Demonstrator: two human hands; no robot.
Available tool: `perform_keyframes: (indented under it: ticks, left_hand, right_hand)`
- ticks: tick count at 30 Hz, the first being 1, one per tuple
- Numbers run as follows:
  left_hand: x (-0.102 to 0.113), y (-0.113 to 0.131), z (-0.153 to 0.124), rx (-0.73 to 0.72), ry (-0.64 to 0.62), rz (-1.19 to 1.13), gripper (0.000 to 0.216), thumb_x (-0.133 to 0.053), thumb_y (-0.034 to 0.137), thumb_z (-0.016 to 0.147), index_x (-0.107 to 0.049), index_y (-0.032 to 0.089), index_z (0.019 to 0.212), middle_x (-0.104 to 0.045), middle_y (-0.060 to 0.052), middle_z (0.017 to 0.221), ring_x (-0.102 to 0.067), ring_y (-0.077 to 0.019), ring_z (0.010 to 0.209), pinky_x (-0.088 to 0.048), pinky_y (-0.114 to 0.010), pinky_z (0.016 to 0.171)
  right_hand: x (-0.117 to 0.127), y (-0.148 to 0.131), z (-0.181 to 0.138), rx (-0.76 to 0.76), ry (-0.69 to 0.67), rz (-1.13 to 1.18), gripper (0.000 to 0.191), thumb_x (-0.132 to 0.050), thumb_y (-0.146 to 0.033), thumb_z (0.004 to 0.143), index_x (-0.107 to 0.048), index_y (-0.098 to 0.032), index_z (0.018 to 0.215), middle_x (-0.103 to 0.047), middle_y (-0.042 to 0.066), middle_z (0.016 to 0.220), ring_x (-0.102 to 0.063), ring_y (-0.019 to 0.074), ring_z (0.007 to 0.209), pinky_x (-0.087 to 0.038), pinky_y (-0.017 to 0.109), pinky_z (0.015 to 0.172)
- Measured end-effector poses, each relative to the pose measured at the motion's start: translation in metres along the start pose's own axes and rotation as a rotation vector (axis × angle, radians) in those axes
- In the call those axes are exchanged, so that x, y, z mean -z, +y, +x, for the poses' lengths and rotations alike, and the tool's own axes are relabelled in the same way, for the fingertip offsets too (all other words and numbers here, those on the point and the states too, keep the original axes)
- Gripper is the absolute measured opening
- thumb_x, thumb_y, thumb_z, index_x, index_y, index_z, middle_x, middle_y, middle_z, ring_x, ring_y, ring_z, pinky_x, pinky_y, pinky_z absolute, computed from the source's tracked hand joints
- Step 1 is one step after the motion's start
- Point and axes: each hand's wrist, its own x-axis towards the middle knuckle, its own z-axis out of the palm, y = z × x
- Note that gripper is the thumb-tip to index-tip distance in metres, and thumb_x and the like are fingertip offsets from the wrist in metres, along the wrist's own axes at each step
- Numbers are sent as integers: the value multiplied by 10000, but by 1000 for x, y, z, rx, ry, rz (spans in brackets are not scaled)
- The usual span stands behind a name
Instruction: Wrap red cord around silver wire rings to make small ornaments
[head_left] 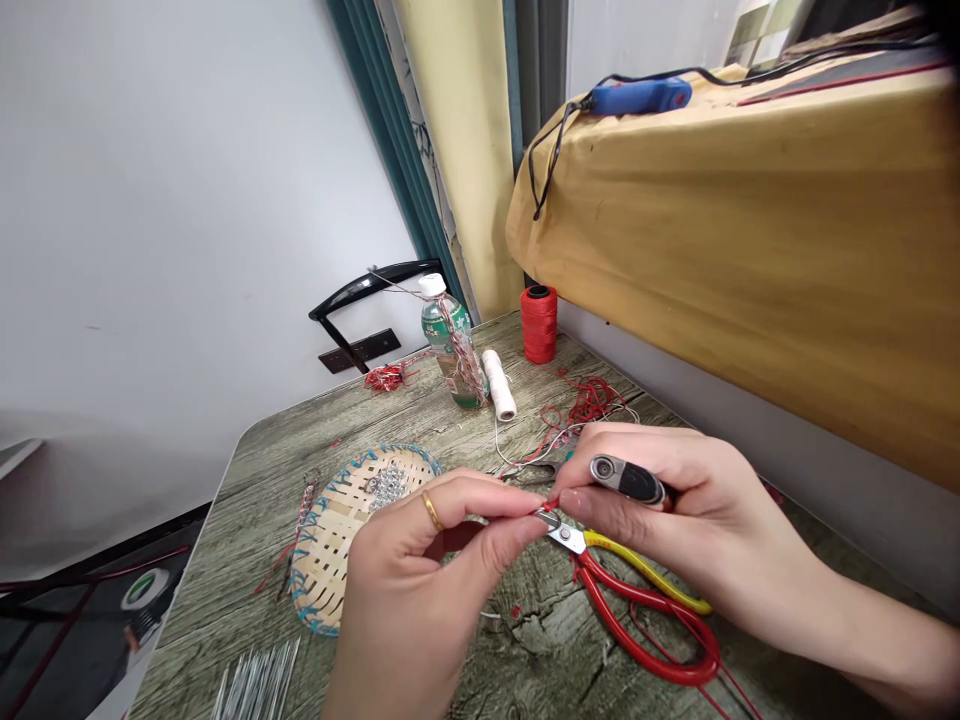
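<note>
My left hand [431,565], wearing a ring, has thumb and forefinger pinched on a short bit of red cord [552,504]. The fingertips of my right hand [705,500] meet it from the other side. Tucked in the right fingers is a lighter [631,480], its metal end toward me. Right below the fingertips lie scissors [568,536] with one red and one yellow handle; their tips are hidden behind the left fingers. Left of the hands, partly covered by the left one, is a woven basket [322,560] with blue lacing, holding small shiny beads [388,487].
A bundle of thin metal rods [257,682] lies at the front left. Farther back stand a bottle [450,345] wound with cord, a white thread spool [499,385] and a red spool [538,325]. Tangled red cord [592,398] lies beyond my hands. A yellow-cloth-covered surface [720,200] rises at right.
</note>
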Motion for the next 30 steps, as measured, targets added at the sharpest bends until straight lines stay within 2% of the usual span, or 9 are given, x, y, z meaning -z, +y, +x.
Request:
perform_keyframes:
  ticks: [3,7,9,11,15,19,22,25,30]
  left_hand:
    - [0,0,2,60,-27,-41,226,-721,69,666,-746,293,667,-724,71,653,-637,-69,632,-490,-99,591]
    - [0,-3,3,122,-50,-113,184,-714,104,693,-745,283,667,-698,65,631,-592,-52,573,-469,-91,537]
    - [-1,-6,3,151,-16,-159,164,-711,129,709,-745,288,682,-686,66,634,-572,-45,557,-469,-93,534]
    - [-1,-8,3,162,21,-197,152,-713,143,714,-746,290,697,-682,65,643,-568,-43,550,-476,-97,538]
    - [-2,-10,5,124,82,-231,168,-709,127,714,-751,290,709,-699,62,670,-578,-42,543,-487,-99,533]
    - [-4,-12,6,158,155,-225,163,-707,124,717,-748,282,716,-707,57,657,-591,-49,561,-492,-98,538]
    - [-5,-14,6,172,174,-220,121,-715,127,710,-733,246,721,-696,44,661,-591,-65,573,-499,-124,545]
    - [-3,-16,8,159,158,-169,102,-710,135,715,-721,237,724,-692,40,683,-593,-75,610,-495,-136,566]
    - [2,-16,11,129,127,-36,114,-698,149,723,-717,257,690,-682,54,673,-582,-70,629,-467,-124,566]
  right_hand:
    - [-1,3,0,-8,-1,-22,283,-555,-340,864,-556,-165,642,-427,-37,594,-380,89,555,-308,225,501]
    - [0,8,2,-147,-62,132,213,-485,-393,900,-502,-204,803,-377,-43,675,-333,95,597,-308,215,515]
    - [2,11,3,-184,-74,211,155,-475,-378,911,-474,-225,884,-367,-44,719,-329,95,625,-327,206,549]
    - [3,13,4,-188,-99,274,150,-452,-373,926,-460,-229,883,-387,-43,736,-344,94,641,-339,203,575]
    - [3,18,7,-169,-103,390,237,-424,-406,933,-488,-208,819,-396,-44,675,-331,89,582,-299,209,524]
    - [2,27,7,-285,-103,438,488,-323,-516,930,-569,-156,708,-332,-50,555,-255,85,496,-201,231,458]
    - [3,29,10,-312,-111,395,572,-290,-541,926,-566,-149,615,-316,-51,504,-257,82,469,-207,234,454]
    - [8,28,17,-275,-115,176,543,-280,-548,923,-575,-153,694,-393,-38,543,-335,91,494,-278,226,468]
    - [23,50,15,-82,-177,-778,320,-317,-403,952,-559,-199,913,-592,6,797,-552,138,695,-419,249,619]
